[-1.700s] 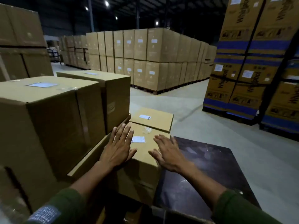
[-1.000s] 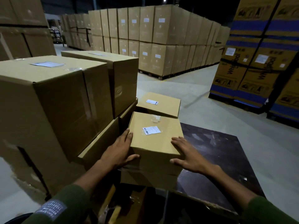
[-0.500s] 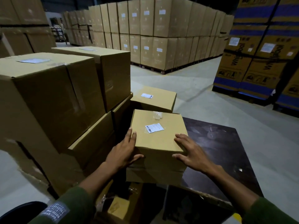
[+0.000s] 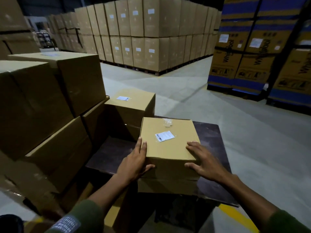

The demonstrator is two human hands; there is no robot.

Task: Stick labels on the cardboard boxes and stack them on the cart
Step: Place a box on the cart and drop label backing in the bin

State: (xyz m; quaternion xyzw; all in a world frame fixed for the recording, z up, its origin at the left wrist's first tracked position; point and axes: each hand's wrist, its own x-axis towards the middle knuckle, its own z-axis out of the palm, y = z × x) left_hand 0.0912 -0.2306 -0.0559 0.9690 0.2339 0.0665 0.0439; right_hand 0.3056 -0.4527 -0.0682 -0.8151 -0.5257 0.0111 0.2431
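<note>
Box [image 4: 168, 143]: plain brown cardboard, closed, upright on the cart [image 4: 210, 137].
Label [image 4: 164, 136]: white, stuck flat on the box's top.

"Whirlpool" (partly cut off) on stacked cartons [image 4: 257, 56].
</note>
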